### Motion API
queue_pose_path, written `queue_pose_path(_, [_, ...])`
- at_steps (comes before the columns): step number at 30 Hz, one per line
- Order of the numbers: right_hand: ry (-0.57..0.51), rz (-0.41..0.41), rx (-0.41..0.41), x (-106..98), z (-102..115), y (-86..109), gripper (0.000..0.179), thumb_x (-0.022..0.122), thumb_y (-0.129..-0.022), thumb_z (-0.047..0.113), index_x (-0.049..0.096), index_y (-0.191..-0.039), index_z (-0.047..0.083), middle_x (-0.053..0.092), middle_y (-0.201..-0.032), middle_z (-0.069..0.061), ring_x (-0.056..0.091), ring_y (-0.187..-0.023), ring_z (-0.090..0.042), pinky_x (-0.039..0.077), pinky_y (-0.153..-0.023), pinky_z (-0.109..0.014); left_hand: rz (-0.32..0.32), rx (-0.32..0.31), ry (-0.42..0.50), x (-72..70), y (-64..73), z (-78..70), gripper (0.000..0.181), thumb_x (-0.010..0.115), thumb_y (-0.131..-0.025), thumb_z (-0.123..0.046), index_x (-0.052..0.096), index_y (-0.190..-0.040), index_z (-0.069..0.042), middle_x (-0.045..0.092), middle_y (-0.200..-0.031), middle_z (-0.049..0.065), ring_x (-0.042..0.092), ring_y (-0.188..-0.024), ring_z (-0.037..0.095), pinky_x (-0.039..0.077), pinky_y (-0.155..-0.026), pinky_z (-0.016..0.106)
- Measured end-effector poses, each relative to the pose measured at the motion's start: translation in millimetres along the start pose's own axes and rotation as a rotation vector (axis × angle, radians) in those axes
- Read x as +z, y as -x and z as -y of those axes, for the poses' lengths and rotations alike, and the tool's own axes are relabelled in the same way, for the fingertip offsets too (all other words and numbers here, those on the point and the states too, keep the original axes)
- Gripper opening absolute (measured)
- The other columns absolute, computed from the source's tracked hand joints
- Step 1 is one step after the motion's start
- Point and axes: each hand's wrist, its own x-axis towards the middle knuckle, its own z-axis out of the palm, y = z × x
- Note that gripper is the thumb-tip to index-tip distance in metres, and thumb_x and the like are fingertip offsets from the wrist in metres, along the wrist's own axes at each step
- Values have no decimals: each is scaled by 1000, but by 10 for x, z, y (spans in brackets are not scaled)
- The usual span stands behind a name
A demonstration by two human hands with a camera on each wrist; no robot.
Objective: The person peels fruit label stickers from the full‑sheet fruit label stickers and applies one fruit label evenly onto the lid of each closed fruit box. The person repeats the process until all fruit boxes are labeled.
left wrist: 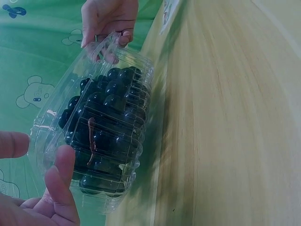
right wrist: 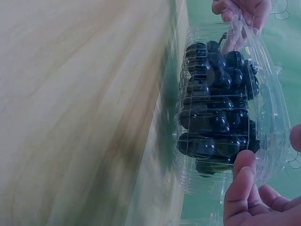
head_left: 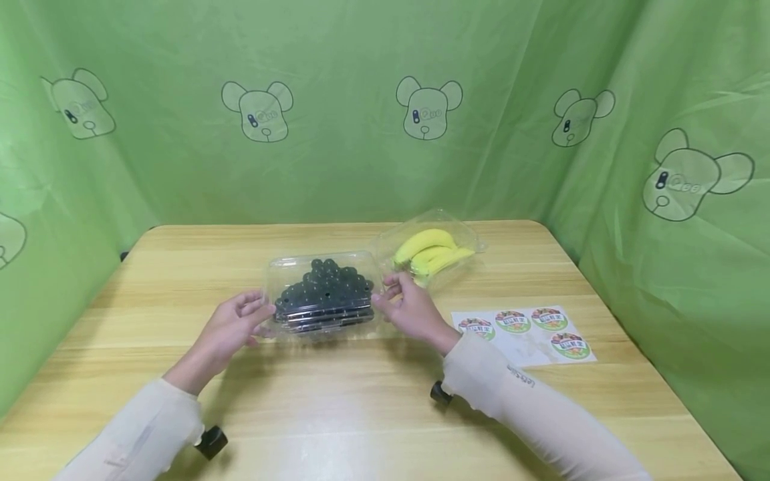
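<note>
Both hands hold a clear plastic clamshell box (head_left: 283, 272) by its two ends, close over the tabletop. Inside is a bunch of dark grapes (head_left: 325, 290), with a brown stem (left wrist: 91, 139) showing through the wall in the left wrist view. My left hand (head_left: 231, 327) grips the left end, its thumb at the near side. At the right end, my right hand (head_left: 414, 308) pinches the rim between thumb and fingers. The lid (right wrist: 275, 113) lies over the grapes, and fingertips of both hands are right at the seam.
Behind my right hand stands another clear box (head_left: 469, 234) with yellow bananas (head_left: 430, 250) in it. A white sheet (head_left: 517, 347) with several round fruit stickers (head_left: 570, 345) lies at the right. Green curtains (head_left: 343, 160) surround the wooden table (head_left: 313, 427).
</note>
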Motion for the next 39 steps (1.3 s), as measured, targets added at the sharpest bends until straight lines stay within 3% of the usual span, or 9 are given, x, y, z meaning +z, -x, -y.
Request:
queue_pose_path(17, [9, 23, -13, -14, -18, 52, 50, 62, -95, 29, 45, -130, 0, 59, -103, -10, 63, -73, -19, 55, -63, -32, 5, 7, 7, 15, 21, 17, 70, 55, -99, -26, 19, -150, 4, 26, -153, 24, 68, -93, 26, 55, -74, 34])
queue_pose_path(34, [24, 20, -48, -6, -31, 93, 47, 63, -94, 26, 47, -127, -3, 59, -98, -10, 61, -71, -20, 55, -63, -33, 1, -15, -7, 30, 44, 23, 68, 55, -99, -25, 21, -150, 4, 28, -153, 24, 66, -87, 22, 54, -79, 37])
queue_pose_path(39, [22, 18, -54, 3, -32, 113, 48, 64, -93, 24, 47, -127, -5, 59, -97, -11, 59, -71, -20, 55, -63, -32, 2, -14, 0, 33, 54, 31, 68, 56, -99, -24, 21, -150, 4, 27, -153, 24, 65, -84, 21, 54, -74, 34])
